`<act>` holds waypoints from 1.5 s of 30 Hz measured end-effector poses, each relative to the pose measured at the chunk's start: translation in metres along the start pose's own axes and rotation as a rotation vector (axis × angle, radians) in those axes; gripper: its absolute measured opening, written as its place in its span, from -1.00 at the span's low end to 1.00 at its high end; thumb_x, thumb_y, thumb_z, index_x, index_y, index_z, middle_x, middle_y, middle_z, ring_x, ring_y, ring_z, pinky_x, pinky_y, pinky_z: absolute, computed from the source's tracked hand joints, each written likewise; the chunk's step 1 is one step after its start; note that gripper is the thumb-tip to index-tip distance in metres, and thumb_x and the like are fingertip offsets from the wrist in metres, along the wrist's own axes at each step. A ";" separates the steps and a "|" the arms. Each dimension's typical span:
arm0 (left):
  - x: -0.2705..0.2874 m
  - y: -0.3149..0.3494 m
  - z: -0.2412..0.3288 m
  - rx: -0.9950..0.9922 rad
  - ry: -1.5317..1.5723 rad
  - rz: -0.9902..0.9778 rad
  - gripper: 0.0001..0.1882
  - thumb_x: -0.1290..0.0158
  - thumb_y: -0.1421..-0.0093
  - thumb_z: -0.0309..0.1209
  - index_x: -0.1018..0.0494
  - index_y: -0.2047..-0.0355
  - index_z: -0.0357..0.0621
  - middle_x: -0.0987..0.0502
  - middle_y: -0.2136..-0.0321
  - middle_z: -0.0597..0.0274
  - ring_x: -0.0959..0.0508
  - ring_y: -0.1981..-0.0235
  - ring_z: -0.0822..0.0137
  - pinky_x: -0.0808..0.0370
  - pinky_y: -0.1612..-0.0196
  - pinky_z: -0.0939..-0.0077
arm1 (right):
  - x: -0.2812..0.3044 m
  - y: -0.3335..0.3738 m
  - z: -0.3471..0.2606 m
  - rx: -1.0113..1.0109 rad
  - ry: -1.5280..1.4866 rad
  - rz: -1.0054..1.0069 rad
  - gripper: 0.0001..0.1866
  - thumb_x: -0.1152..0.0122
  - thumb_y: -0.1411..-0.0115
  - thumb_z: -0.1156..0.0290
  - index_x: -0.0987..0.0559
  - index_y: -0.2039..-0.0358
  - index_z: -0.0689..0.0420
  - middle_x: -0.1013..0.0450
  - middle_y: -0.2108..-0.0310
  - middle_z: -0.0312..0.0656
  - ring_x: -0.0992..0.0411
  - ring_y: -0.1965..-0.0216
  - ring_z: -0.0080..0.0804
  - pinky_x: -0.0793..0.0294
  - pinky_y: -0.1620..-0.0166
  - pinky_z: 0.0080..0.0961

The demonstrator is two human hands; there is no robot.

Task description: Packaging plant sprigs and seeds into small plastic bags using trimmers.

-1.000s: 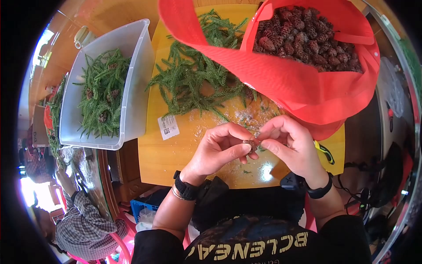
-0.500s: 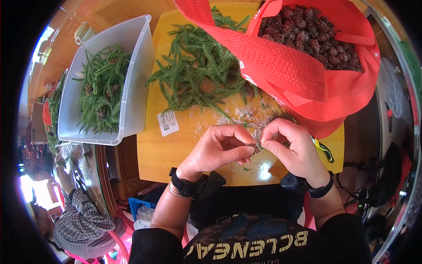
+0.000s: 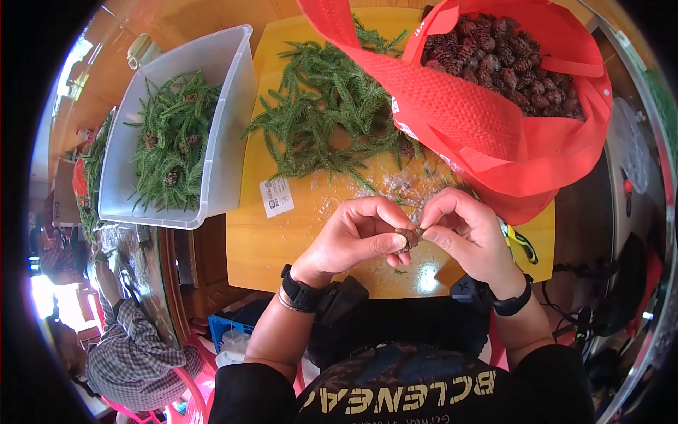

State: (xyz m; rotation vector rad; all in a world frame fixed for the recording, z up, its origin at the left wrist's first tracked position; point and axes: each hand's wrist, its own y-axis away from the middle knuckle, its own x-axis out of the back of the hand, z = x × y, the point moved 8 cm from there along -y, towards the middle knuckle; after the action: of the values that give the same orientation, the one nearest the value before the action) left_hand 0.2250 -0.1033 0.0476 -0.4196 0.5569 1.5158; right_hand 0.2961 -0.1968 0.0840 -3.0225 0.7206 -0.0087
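A small brown cone (image 3: 407, 240) is held above the near half of the yellow bench (image 3: 247, 258), in front of the wearer's body. Its left side is pinched between the thumb and forefinger of the left hand (image 3: 353, 237), whose other fingers are curled beneath. Its right end is pinched by the thumb and forefinger of the right hand (image 3: 470, 237); the fine detail between those fingertips cannot be made out. A black band (image 3: 300, 295) is worn on the left wrist, and another dark band (image 3: 513, 302) on the right.

Beyond the hands, the bench top is littered with pale debris (image 3: 402, 187). A heap of green sprigs (image 3: 318, 106) is spread over the far part, and a white printed label (image 3: 276, 196) is seen lying just nearer than the heap. To the right, a red fabric bag (image 3: 501, 159) is filled with dark brown cones (image 3: 503, 60), its wide strap draped across its front. A yellow-and-black handle (image 3: 521, 247) is partly hidden by the right hand. At the left, a translucent plastic bin (image 3: 229, 131) is partly filled with green sprigs and a few cones. Farther left, a person in a checked garment (image 3: 134, 364) is seated on a pink chair (image 3: 196, 389).
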 end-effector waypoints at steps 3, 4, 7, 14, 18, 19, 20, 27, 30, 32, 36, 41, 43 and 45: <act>0.000 0.001 -0.001 -0.021 0.024 0.015 -0.86 -0.10 -0.05 -0.57 -0.39 0.36 -0.30 -0.47 0.40 0.09 -0.57 0.46 0.28 -0.54 0.47 0.59 | -0.002 0.000 0.004 -0.019 -0.003 -0.010 -0.90 -0.11 -0.08 0.61 -0.40 0.38 0.24 -0.31 0.34 -0.25 -0.32 0.30 -0.56 -0.33 0.21 -0.67; 0.000 0.000 -0.001 -0.020 -0.001 0.013 -0.86 -0.09 -0.05 -0.58 -0.39 0.36 -0.30 -0.47 0.40 0.09 -0.57 0.46 0.30 -0.54 0.47 0.60 | -0.002 0.000 0.005 -0.020 -0.004 -0.011 -0.90 -0.11 -0.08 0.61 -0.40 0.38 0.24 -0.31 0.34 -0.25 -0.32 0.30 -0.56 -0.33 0.21 -0.67; 0.002 0.000 0.000 0.009 -0.055 0.007 -0.87 -0.08 -0.04 -0.61 -0.39 0.37 -0.29 -0.47 0.40 0.11 -0.56 0.47 0.34 -0.53 0.47 0.62 | -0.001 0.000 -0.002 0.044 0.082 -0.025 -0.91 -0.12 -0.07 0.61 -0.40 0.40 0.24 -0.32 0.36 -0.23 -0.34 0.32 -0.54 -0.36 0.25 -0.66; 0.004 0.002 -0.002 0.087 -0.110 0.002 -0.88 -0.09 0.00 -0.67 -0.41 0.43 -0.29 -0.48 0.43 0.12 -0.55 0.53 0.41 -0.48 0.53 0.70 | -0.007 -0.001 -0.020 0.156 0.334 -0.033 -0.94 -0.10 -0.05 0.63 -0.41 0.46 0.23 -0.41 0.30 -0.15 -0.41 0.32 -0.49 -0.42 0.28 -0.63; 0.002 0.002 -0.001 0.088 -0.093 -0.009 -0.89 -0.09 0.01 -0.67 -0.41 0.44 -0.30 -0.49 0.44 0.09 -0.54 0.56 0.41 -0.47 0.55 0.72 | -0.006 -0.001 -0.011 0.036 0.156 -0.063 -0.93 -0.11 -0.05 0.63 -0.41 0.46 0.24 -0.43 0.31 -0.15 -0.42 0.28 -0.50 -0.41 0.23 -0.63; 0.002 0.003 -0.002 0.104 -0.079 -0.021 -0.89 -0.10 0.02 -0.67 -0.42 0.44 -0.30 -0.49 0.45 0.09 -0.55 0.56 0.40 -0.46 0.55 0.72 | -0.006 0.000 -0.012 0.035 0.155 -0.062 -0.93 -0.11 -0.05 0.63 -0.41 0.46 0.24 -0.43 0.31 -0.15 -0.42 0.28 -0.50 -0.41 0.23 -0.63; 0.001 0.005 -0.002 0.120 -0.065 -0.033 -0.89 -0.10 0.02 -0.66 -0.42 0.45 -0.31 -0.49 0.46 0.09 -0.55 0.57 0.40 -0.46 0.55 0.72 | -0.007 0.000 -0.009 -0.005 0.114 -0.085 -0.93 -0.11 -0.04 0.64 -0.41 0.46 0.24 -0.42 0.31 -0.17 -0.41 0.27 -0.51 -0.41 0.21 -0.63; 0.000 0.007 -0.005 0.176 -0.064 -0.041 -0.89 -0.11 0.04 -0.65 -0.43 0.46 -0.31 -0.49 0.45 0.07 -0.55 0.58 0.39 -0.46 0.57 0.71 | -0.012 0.001 -0.001 -0.059 -0.067 -0.141 -0.93 -0.11 -0.06 0.64 -0.43 0.43 0.23 -0.36 0.28 -0.21 -0.37 0.20 -0.53 -0.37 0.12 -0.60; 0.001 0.006 -0.003 0.146 -0.045 -0.019 -0.86 -0.13 0.04 -0.62 -0.43 0.43 -0.30 -0.50 0.44 0.07 -0.55 0.58 0.39 -0.46 0.57 0.71 | -0.012 0.002 0.005 -0.134 -0.275 -0.068 -0.91 -0.10 -0.06 0.65 -0.44 0.38 0.25 -0.34 0.24 -0.20 -0.37 0.19 -0.51 -0.35 0.08 -0.58; -0.001 0.006 -0.001 0.112 -0.003 -0.013 -0.83 -0.14 0.03 -0.60 -0.42 0.39 -0.30 -0.51 0.44 0.07 -0.55 0.58 0.40 -0.46 0.57 0.72 | -0.013 0.001 0.005 -0.116 -0.265 -0.073 -0.89 -0.11 -0.06 0.64 -0.44 0.35 0.27 -0.33 0.23 -0.19 -0.36 0.17 -0.50 -0.34 0.07 -0.58; 0.000 0.006 -0.003 0.141 -0.047 -0.018 -0.81 -0.15 0.03 -0.57 -0.40 0.37 -0.29 -0.51 0.44 0.08 -0.55 0.57 0.40 -0.46 0.56 0.72 | -0.013 -0.002 -0.002 -0.005 -0.146 -0.104 -0.83 -0.14 -0.05 0.60 -0.44 0.29 0.26 -0.31 0.19 -0.17 -0.34 0.14 -0.47 -0.34 0.07 -0.56; -0.002 0.006 -0.002 0.105 -0.038 -0.035 -0.82 -0.13 -0.01 -0.56 -0.40 0.36 -0.29 -0.50 0.45 0.10 -0.55 0.54 0.40 -0.49 0.51 0.67 | -0.013 -0.001 0.000 0.061 -0.210 -0.114 -0.86 -0.15 -0.06 0.58 -0.44 0.33 0.22 -0.30 0.19 -0.15 -0.34 0.17 -0.48 -0.35 0.09 -0.56; -0.006 0.005 -0.002 0.065 -0.027 -0.055 -0.85 -0.10 -0.05 -0.57 -0.40 0.34 -0.28 -0.51 0.45 0.17 -0.54 0.52 0.47 -0.47 0.50 0.72 | -0.014 -0.001 0.001 0.063 -0.214 -0.107 -0.88 -0.15 -0.06 0.58 -0.44 0.36 0.21 -0.31 0.19 -0.15 -0.34 0.19 -0.48 -0.35 0.11 -0.56; -0.010 0.005 0.000 0.024 -0.016 -0.078 -0.88 -0.07 -0.10 -0.58 -0.41 0.32 -0.28 -0.51 0.44 0.25 -0.53 0.50 0.53 -0.44 0.48 0.76 | -0.012 0.000 0.000 0.112 -0.235 -0.071 -0.90 -0.16 -0.05 0.59 -0.43 0.40 0.21 -0.31 0.21 -0.13 -0.34 0.21 -0.48 -0.35 0.13 -0.57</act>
State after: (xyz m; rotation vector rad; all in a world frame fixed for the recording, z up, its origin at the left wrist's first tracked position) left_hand 0.2205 -0.1112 0.0534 -0.4055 0.5398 1.4354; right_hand 0.2856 -0.1918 0.0836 -2.8746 0.5716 0.2883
